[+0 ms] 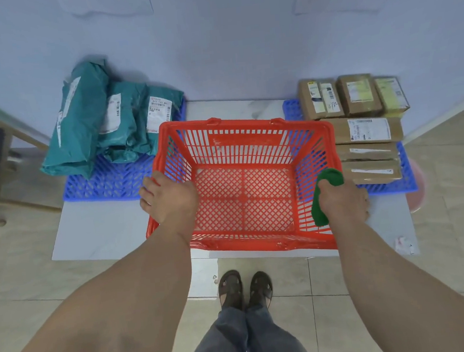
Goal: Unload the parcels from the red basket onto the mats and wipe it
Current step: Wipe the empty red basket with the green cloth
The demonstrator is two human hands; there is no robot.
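red basket point(240, 158) sits on the white sheet point(99, 228) between two blue mats point(106, 183), no parcels inside. teal bags point(104, 122) on left mat, brown boxes point(359, 118) on right. left hand point(168, 197) grips left rim. right hand point(343, 200) clamps green cloth point(326, 193) against right wall.

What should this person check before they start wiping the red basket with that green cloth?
1. Basket emptied: ok. The red basket shows only its bare mesh floor.
2. Parcels on mats: ok. The teal bags lie on the left blue mat, the brown boxes on the right blue mat.
3. Cloth in hand: ok. The right hand grips the green cloth at the basket's right wall.
4. Basket steadied: ok. The left hand holds the left rim.
5. Cloth damp or dry: cannot tell.
6. Dirt inside the basket: cannot tell.
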